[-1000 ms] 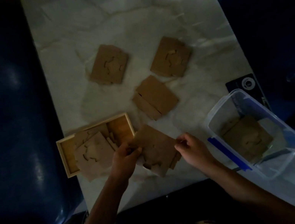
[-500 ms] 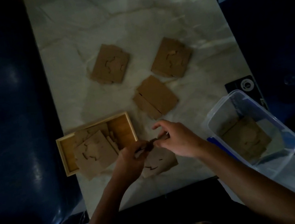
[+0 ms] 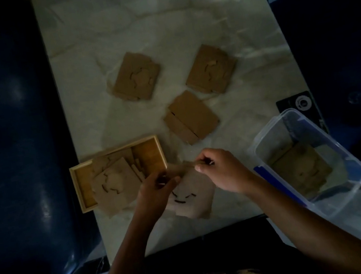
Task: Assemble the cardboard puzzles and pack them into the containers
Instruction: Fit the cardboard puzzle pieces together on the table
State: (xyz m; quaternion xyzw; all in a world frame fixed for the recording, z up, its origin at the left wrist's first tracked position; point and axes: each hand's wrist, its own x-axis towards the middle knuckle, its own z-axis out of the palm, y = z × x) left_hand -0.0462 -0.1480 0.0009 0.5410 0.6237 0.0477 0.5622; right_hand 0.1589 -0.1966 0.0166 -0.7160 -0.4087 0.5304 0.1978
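Since a second ago my right hand (image 3: 222, 172) came across to meet my left hand (image 3: 157, 188); both now pinch a small cardboard piece (image 3: 185, 165) above the unfinished puzzle (image 3: 194, 198) lying under my fingers. So I'm fitting, not packing: plastic container (image 3: 345, 154) right of them, wooden tray (image 3: 84, 196) left. Black card (image 3: 298, 102) print unreadable

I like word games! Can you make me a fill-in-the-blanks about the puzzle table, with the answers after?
1. Beyond the hands, ____ brown cardboard puzzles lie loose on the marble table.
2. The tray left of the left hand is made of ____.
3. The clear plastic container by the right hand has a ____ clip.
4. Both hands hold a small cardboard ____.

Answers: three; wood; blue; piece
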